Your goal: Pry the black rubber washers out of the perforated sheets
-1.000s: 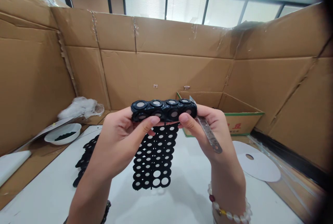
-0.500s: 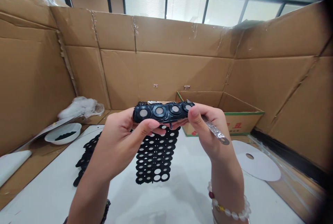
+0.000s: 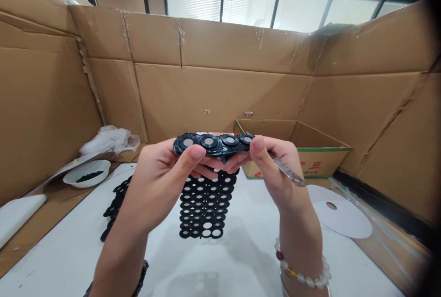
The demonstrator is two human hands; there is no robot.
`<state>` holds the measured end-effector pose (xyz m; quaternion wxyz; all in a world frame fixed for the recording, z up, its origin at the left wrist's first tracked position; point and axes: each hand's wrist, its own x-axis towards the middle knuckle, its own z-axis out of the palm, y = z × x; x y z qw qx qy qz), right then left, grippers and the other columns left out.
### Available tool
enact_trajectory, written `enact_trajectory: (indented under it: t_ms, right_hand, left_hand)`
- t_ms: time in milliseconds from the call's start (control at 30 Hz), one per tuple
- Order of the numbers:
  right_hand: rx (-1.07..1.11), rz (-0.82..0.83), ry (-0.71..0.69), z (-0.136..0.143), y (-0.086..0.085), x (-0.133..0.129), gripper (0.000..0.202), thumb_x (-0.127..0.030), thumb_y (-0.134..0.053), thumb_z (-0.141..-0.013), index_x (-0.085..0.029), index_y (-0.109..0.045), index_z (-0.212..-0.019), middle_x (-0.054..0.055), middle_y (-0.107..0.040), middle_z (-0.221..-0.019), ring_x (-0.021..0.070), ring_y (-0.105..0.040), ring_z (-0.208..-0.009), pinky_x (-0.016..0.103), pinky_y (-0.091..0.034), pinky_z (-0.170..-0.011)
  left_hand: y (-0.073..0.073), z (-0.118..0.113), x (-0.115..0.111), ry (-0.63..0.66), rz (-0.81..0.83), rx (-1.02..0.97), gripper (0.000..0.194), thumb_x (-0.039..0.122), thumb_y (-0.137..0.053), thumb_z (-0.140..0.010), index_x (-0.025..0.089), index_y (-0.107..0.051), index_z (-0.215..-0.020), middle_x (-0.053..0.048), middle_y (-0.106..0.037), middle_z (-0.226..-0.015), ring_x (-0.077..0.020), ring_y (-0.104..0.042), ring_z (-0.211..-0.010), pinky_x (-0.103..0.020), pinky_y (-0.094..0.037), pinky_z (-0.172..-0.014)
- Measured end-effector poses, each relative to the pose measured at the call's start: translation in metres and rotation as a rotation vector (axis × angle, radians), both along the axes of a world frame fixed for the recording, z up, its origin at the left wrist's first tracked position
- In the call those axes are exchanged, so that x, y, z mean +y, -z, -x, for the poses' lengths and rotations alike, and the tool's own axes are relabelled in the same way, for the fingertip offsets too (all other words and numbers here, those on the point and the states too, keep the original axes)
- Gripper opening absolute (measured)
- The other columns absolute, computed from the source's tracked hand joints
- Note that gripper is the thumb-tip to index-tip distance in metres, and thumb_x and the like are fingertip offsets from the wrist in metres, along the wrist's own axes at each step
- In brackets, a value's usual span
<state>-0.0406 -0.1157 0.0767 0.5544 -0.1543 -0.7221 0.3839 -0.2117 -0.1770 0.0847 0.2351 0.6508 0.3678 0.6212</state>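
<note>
A black moulded strip (image 3: pixel 223 148) with a row of round rings, pale discs showing in their centres, is held up level between both hands. My left hand (image 3: pixel 160 175) grips its left end, thumb along the lower front edge and fingers underneath. At the other end my right hand (image 3: pixel 278 168) pinches it, the thumb against the last ring. A thin shiny flat tool (image 3: pixel 289 171) sticks out from under my right hand towards the lower right; its other end is hidden. Below the strip, a black sheet of joined rings (image 3: pixel 206 205) lies on the white table, with some larger openings at its near edge.
More black ring pieces (image 3: pixel 115 207) lie beside my left forearm. Further left are a white bowl (image 3: pixel 74 178) of small dark parts and a clear plastic bag (image 3: pixel 108 140). An open carton (image 3: pixel 324 157) and a white disc (image 3: pixel 344 219) stand on the right. Cardboard walls (image 3: pixel 220 90) enclose the table.
The strip has tilted slightly and shifted a little up and left with my hands. My left thumb has moved slightly up and left along its edge. Both hands keep their hold.
</note>
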Motion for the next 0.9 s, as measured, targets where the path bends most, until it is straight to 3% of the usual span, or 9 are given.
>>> enact_trajectory:
  t_ms: [500, 900]
  right_hand:
    - [0.015, 0.01, -0.086, 0.0022, 0.0007, 0.0039, 0.046, -0.055, -0.051, -0.092, -0.021, -0.073, -0.071, 0.002, -0.073, -0.067, 0.0117, -0.07, -0.06, 0.022, -0.058, -0.059]
    - [0.015, 0.01, -0.106, 0.0051, 0.0027, 0.0028, 0.048, -0.055, -0.047, -0.094, -0.021, -0.071, -0.07, 0.002, -0.072, -0.064, 0.0112, -0.069, -0.061, 0.021, -0.057, -0.06]
  left_hand:
    - [0.003, -0.0002, 0.005, 0.056, 0.041, -0.105, 0.042, 0.056, -0.059, -0.089, 0.019, -0.074, -0.077, -0.004, -0.072, -0.069, -0.0141, -0.069, -0.059, -0.018, -0.057, -0.057]
    - [0.0034, 0.004, 0.0039, -0.029, -0.075, -0.042, 0.042, 0.053, -0.054, -0.093, 0.02, -0.073, -0.075, -0.003, -0.071, -0.068, -0.0147, -0.068, -0.06, -0.02, -0.057, -0.06]
